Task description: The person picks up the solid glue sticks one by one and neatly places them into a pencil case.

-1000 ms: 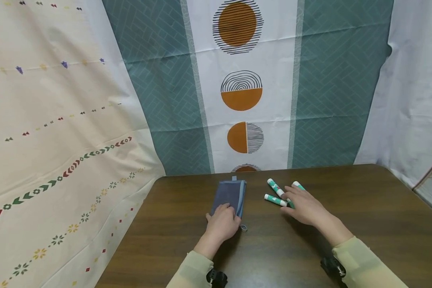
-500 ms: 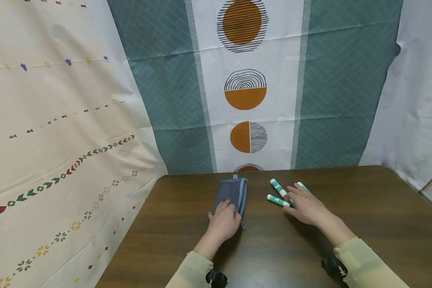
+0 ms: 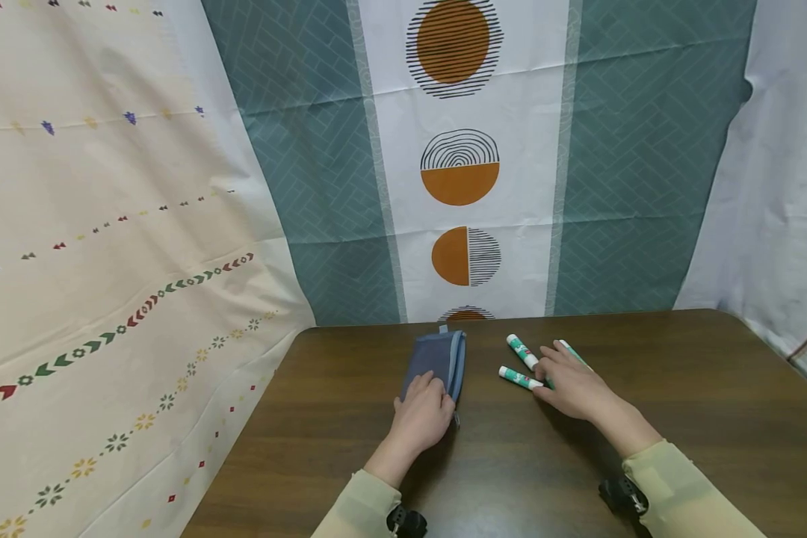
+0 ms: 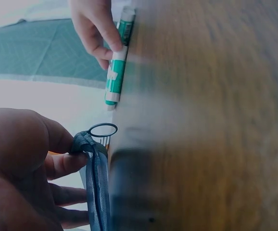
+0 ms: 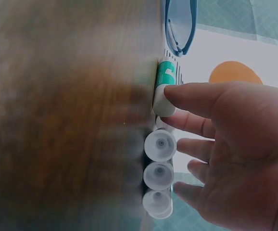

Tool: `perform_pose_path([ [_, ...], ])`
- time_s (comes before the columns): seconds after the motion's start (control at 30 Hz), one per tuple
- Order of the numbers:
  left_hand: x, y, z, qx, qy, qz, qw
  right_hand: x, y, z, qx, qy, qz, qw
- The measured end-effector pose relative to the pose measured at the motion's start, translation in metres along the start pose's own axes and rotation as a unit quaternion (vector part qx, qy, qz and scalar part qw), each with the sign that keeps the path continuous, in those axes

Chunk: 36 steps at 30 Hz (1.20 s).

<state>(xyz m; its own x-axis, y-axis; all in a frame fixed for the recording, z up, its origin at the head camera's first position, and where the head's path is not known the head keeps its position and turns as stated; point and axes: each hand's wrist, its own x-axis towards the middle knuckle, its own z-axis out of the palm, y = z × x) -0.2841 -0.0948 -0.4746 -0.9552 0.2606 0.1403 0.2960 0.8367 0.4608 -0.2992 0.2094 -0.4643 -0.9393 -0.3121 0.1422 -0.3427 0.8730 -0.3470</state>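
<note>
A flat blue-grey zip pouch (image 3: 430,353) lies left of centre on the table. My left hand (image 3: 420,415) holds its near end, thumb and fingers on either side. A zipper ring (image 4: 103,124) sticks out by the thumb in the left wrist view. Several green-and-white markers lie to the pouch's right, one marker (image 3: 520,378) nearest it and another marker (image 3: 522,351) just behind. Over them rests my right hand (image 3: 574,385), fingers spread and loosely bent. Its thumb touches a white marker cap (image 5: 163,102); more white marker ends (image 5: 160,145) sit by the other fingers.
The brown wooden table (image 3: 531,478) ends at a teal and white curtain (image 3: 329,187) with orange circles. A cream patterned cloth (image 3: 141,299) hangs along the left, and a white cloth (image 3: 773,202) on the right.
The head view has shifted slightly. Both hands keep nearly the same place. The zipper ring shows less beside my left hand, and a little more of the rightmost marker shows.
</note>
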Motion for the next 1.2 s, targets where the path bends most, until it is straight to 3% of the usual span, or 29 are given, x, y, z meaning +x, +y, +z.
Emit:
perform_pose_path([
  [0.63,-0.0023,0.0028,0.0001,0.006,0.003,0.008,0.9999,0.0019,-0.0017,0.0022,-0.015,-0.009,0.006,1.0],
  [1.2,-0.0019,0.003,0.0,0.009,0.002,0.011,0.9999,0.0046,0.0049,0.0023,0.004,-0.028,0.024,0.999],
])
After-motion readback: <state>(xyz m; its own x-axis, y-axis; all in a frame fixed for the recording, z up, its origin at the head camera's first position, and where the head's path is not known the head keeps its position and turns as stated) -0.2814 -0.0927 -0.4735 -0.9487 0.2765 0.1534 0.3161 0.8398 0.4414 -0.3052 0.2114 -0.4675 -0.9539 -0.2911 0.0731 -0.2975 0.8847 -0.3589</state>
